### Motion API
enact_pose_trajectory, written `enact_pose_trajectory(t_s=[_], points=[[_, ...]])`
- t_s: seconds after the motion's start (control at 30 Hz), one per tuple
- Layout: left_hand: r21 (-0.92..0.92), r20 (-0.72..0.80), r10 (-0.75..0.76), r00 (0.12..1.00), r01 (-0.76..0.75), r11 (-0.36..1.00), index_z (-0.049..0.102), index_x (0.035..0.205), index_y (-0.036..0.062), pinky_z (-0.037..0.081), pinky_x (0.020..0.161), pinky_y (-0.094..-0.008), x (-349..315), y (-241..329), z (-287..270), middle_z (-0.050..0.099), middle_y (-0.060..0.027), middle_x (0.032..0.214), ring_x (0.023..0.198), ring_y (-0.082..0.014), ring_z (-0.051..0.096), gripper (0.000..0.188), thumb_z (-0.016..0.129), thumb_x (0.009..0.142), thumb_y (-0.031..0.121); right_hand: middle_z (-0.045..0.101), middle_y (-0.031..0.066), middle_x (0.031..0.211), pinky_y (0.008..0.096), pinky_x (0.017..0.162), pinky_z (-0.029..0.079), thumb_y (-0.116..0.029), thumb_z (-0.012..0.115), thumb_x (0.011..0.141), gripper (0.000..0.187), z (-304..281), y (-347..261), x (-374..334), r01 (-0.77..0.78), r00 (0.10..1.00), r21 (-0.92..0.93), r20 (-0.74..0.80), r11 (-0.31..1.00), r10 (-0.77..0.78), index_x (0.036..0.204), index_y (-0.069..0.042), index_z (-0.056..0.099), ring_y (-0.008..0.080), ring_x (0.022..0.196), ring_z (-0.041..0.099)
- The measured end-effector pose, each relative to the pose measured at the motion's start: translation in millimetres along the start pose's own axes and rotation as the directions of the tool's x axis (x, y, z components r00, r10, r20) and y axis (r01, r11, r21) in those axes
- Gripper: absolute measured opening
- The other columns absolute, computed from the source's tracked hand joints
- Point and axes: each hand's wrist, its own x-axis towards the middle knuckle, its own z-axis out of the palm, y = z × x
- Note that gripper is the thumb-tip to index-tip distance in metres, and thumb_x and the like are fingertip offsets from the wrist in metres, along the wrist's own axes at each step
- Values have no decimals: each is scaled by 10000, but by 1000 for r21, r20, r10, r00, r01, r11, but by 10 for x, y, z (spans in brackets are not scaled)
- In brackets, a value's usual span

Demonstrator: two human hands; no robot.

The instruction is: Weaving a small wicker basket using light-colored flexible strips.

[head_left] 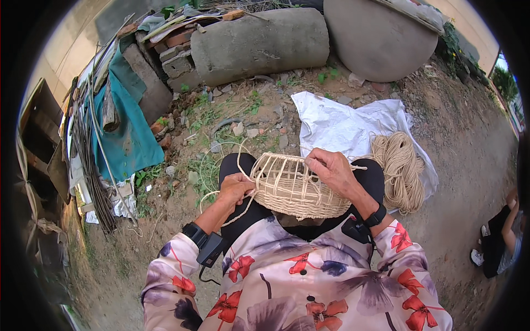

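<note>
A pale woven cord basket (301, 201) lies tilted across my lap, its lower band closely woven and its upper side an open lattice. At the basket's left side, my left hand (237, 188) is closed with its fingertips pinched on a strand of cord. Over the upper right rim, my right hand (330, 168) has thumb and fingers pressed together on the lattice cord. A loose cord (207, 196) loops out to the left of my left hand. Another short cord end sticks out to the right past my right wrist.
A hank of beige cord (400, 171) rests on a white plastic sheet (342, 124) at the right. Beyond are a concrete cylinder (259, 44) and bricks (179, 38). Teal cloth (124, 121) and long sticks (88, 160) lean at the left. Another person (501, 240) sits at the far right.
</note>
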Motion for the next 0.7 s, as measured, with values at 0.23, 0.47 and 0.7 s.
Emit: enact_pose_trajectory(t_s=[0.23, 0.47, 0.7], points=[[661, -172, 425, 889, -215, 719, 711, 867, 88, 512, 666, -454, -56, -23, 244, 680, -186, 778, 758, -376, 666, 251, 607, 787, 303, 547, 117, 589, 351, 523, 390, -265, 591, 865, 241, 14, 45, -12, 54, 996, 43, -67, 998, -52, 806, -35, 632, 196, 513, 505], [-12, -15, 348, 937, -348, 937, 580, 790, 76, 366, 434, -195, -327, 6, 138, 582, 10, 637, 482, -36, 472, 154, 642, 888, 177, 359, -69, 575, 247, 488, 287, -240, 584, 928, 370, -243, 146, -77, -69, 998, 317, 28, 946, 63, 639, -39, 469, 30, 572, 322], [-161, -54, 315, 947, -320, 934, 658, 909, 45, 344, 431, -176, -227, -80, -264, 632, 4, 743, 496, -10, 431, 164, 680, 871, 202, 404, -76, 580, 234, 488, 294, -237, 585, 929, 334, -248, 129, -113, -90, 996, 283, 8, 955, 91, 675, -24, 542, 25, 569, 346]])
